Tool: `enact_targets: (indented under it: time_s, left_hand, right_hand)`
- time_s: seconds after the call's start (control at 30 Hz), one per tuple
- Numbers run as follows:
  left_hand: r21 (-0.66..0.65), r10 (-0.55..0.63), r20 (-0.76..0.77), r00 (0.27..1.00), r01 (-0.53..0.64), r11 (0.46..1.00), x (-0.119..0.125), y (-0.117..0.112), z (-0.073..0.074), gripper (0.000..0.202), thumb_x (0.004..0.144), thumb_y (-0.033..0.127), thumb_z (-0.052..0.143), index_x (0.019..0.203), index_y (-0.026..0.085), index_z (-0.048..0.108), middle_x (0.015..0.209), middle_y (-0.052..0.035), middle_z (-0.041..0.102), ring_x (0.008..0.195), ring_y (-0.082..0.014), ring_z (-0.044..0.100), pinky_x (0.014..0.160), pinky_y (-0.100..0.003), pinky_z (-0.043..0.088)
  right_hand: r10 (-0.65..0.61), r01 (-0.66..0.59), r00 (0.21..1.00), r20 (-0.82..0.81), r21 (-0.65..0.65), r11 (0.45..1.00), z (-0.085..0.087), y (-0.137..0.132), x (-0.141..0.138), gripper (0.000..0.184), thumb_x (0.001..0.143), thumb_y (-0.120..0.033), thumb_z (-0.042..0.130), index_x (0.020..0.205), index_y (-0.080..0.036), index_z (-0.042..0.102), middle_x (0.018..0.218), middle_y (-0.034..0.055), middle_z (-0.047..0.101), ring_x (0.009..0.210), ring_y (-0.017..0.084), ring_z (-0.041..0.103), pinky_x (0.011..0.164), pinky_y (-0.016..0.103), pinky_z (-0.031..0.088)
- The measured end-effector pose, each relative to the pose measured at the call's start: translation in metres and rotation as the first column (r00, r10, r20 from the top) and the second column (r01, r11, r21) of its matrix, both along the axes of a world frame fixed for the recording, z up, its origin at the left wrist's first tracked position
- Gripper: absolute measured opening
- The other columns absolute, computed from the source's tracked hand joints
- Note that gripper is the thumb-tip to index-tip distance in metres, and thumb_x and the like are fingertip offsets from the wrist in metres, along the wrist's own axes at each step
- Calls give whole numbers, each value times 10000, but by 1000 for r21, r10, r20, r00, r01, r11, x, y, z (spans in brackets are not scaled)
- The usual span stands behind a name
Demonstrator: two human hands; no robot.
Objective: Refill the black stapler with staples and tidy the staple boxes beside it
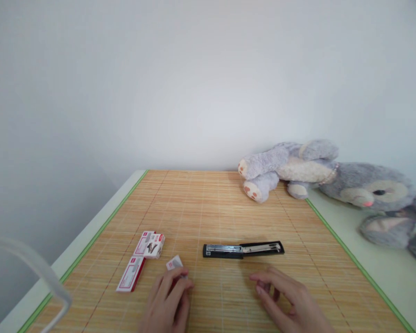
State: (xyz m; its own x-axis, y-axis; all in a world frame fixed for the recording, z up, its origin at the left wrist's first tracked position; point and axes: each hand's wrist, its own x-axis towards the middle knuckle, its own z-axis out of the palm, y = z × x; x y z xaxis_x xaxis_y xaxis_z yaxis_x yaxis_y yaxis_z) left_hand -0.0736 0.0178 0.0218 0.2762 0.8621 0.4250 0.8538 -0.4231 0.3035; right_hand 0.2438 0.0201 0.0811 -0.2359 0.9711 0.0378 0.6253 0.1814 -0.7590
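My left hand (167, 298) rests at the near part of the mat with its fingers curled over a small white box (174, 262). The box's far end shows past my fingertips and the rest is hidden. A black stapler (223, 250) lies opened out flat, its metal inside facing up. Close to the stapler's near side, my right hand (284, 296) is loosely bent, with a gap between thumb and forefinger and no object visible in it.
Left of my left hand lie flat white-and-red boxes (131, 274) and a small box with a stapler picture (155, 245). A bamboo mat (194, 208) covers the table. A grey plush toy (308, 169) lies at the back right. A white cable (52, 277) curves in at left.
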Motion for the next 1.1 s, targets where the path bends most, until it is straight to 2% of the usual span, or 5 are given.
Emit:
enact_targets:
  time_s: [0.2, 0.47, 0.7, 0.9, 1.1]
  left_hand:
    - [-89, -281, 117, 953, 292, 952, 41, 4, 17, 242, 844, 67, 539, 939, 251, 665, 1047, -39, 700, 1011, -167, 692, 902, -255, 584]
    - [-164, 323, 81, 943, -307, 937, 59, 6, 7, 540, 822, 344, 699, 1325, 207, 559, 1263, -120, 646, 1183, -328, 618, 1001, -526, 509]
    - [-383, -116, 135, 984, 159, 910, 37, 12, 14, 682, 798, 106, 580, 1455, 283, 529, 1354, -60, 671, 1235, -271, 618, 1059, -445, 503]
    - [-434, -179, 253, 951, 277, 858, 50, 23, 27, 633, 794, 103, 609, 1395, 302, 585, 1314, -39, 692, 1199, -269, 613, 1046, -435, 519]
    - [-443, -203, 323, 925, 337, 831, 59, 30, 24, 742, 786, 87, 629, 1479, 322, 507, 1334, -32, 669, 1249, -256, 572, 1106, -435, 476]
  right_hand:
    - [-72, 63, 991, -109, -78, 995, -19, -3, -8, 292, 983, -456, 598, 1147, -269, 750, 882, 44, 759, 794, 220, 722, 728, 315, 581]
    - [-90, 46, 981, -171, -248, 968, -28, -5, -10, 441, 1003, -532, 549, 1300, -233, 679, 844, 44, 716, 708, 201, 671, 628, 292, 519]
    - [-187, 50, 934, -304, -407, 912, -35, -4, -13, 565, 953, -670, 595, 1269, -206, 658, 771, 0, 629, 602, 139, 537, 573, 265, 424]
    - [-305, -74, 800, -517, -589, 805, -49, -7, -23, 643, 893, -787, 597, 1095, -178, 639, 597, -60, 516, 521, 94, 439, 522, 228, 301]
    - [-283, -65, 842, -459, -609, 791, -56, -4, -16, 619, 870, -799, 601, 1011, -197, 600, 603, -73, 496, 477, 78, 359, 486, 234, 235]
